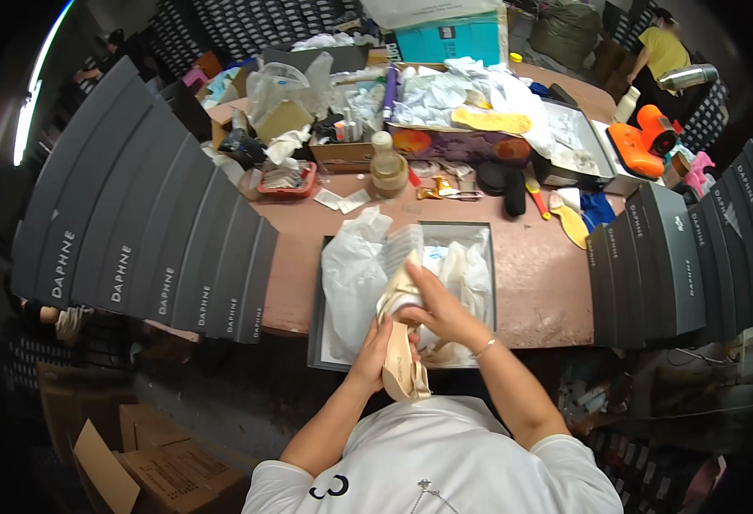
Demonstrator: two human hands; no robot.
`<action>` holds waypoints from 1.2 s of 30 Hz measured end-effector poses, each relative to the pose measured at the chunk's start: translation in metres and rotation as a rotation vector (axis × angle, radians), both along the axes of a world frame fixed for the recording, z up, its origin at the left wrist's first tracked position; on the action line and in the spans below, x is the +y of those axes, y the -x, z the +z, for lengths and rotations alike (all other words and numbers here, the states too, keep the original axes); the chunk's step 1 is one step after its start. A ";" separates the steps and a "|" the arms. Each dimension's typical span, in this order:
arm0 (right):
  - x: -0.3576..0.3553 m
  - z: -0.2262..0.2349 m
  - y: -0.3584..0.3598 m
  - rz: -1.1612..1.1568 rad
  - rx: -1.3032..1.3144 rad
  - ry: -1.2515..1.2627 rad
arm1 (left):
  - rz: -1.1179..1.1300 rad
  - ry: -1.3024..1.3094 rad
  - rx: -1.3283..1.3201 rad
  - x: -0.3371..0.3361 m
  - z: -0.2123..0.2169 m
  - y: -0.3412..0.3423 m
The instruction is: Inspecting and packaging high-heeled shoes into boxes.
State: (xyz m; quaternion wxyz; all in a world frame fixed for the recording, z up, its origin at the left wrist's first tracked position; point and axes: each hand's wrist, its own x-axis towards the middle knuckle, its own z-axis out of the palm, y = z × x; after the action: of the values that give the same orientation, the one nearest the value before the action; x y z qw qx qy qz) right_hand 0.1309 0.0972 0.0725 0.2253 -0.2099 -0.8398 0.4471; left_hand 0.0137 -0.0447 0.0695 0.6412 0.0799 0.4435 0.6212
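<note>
A cream, beige-soled shoe (404, 364) is held upright over an open grey shoebox (316, 330) at the table's near edge. My left hand (371, 355) grips the shoe from the left, near its lower part. My right hand (440, 310) is closed over the shoe's upper end, where white stuffing paper (398, 300) shows. White tissue paper (352, 278) fills the box and spills over its left side. A bracelet sits on my right wrist.
Rows of dark grey shoebox lids stand on the left (149, 236) and right (676, 257). Beyond the box the brown table (539, 274) carries a bottle (387, 167), a red tray (286, 182), a paper-filled carton (470, 128), an orange tool (646, 141). Another person (663, 51) is far right.
</note>
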 end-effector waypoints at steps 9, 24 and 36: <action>-0.021 -0.029 -0.077 0.268 -0.565 -0.197 | 0.319 -0.122 0.773 0.023 -0.013 0.038; -0.011 0.083 -0.092 0.110 0.343 0.768 | 0.309 -0.143 -0.164 0.078 0.030 0.005; 0.001 0.064 -0.160 -0.334 0.192 0.621 | 0.730 -0.098 0.213 0.080 0.087 0.065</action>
State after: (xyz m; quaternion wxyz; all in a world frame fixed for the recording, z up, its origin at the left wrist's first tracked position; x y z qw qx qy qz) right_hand 0.2907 0.0980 0.1367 0.2986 -0.3596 -0.5932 0.6554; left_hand -0.0509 0.0357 0.1564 0.3234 0.0113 0.4768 0.8173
